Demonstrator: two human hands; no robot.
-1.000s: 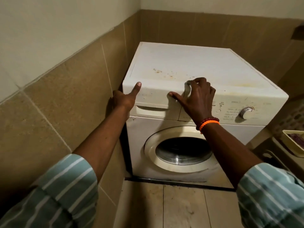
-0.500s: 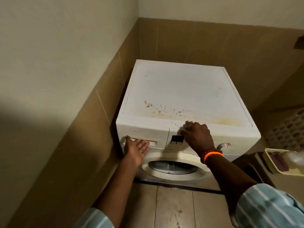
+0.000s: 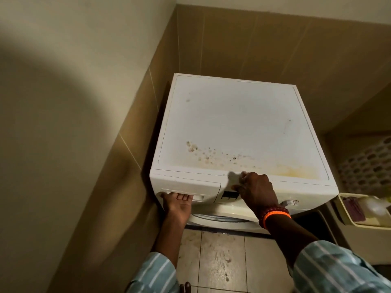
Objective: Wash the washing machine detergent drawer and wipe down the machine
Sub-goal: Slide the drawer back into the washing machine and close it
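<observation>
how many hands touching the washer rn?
2. Left hand has its fingers in the detergent drawer recess; right hand rests on the washing machine front top edge.

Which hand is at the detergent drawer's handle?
The left hand, palm up with fingers in the detergent drawer recess; the right hand, wearing bracelets, rests on the machine's top front edge.

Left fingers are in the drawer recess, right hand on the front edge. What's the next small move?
Probably pull the detergent drawer straight out. The left hand is palm up with fingertips in its handle recess, the drawer still sits flush, and the right hand braces the washing machine at its top front edge.
</observation>
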